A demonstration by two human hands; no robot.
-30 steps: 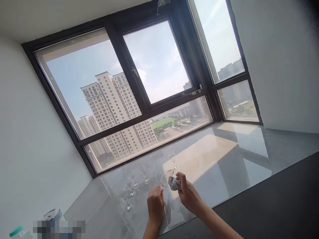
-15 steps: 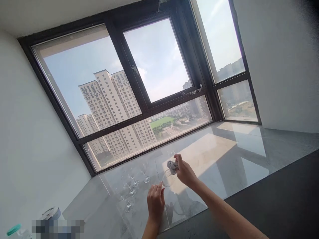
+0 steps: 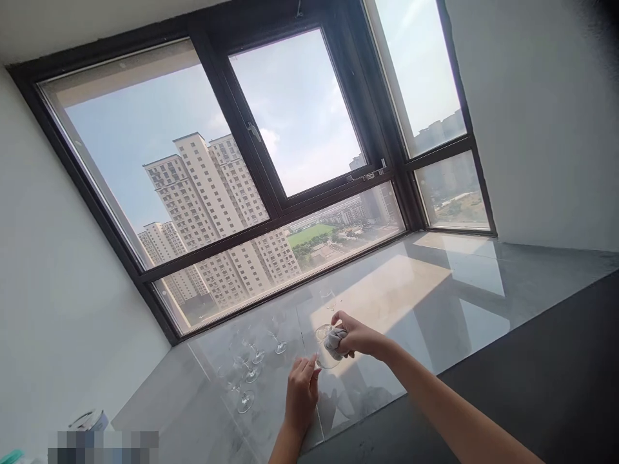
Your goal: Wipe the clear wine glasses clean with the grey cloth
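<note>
My left hand is closed on the stem of a clear wine glass, holding it tilted above the glossy marble sill. My right hand is pinched round a small grey cloth and presses it into the bowl of that glass. Several more clear wine glasses stand on the sill just left of my hands, and one stands behind them near the window.
A large black-framed window runs along the back of the sill, with tall buildings outside. White walls close in on the left and right. A dark surface lies at the lower right. A container lid shows at the bottom left.
My right hand has moved the cloth from the glass rim down into the bowl. The left hand has kept its hold on the stem. The view has shifted slightly.
</note>
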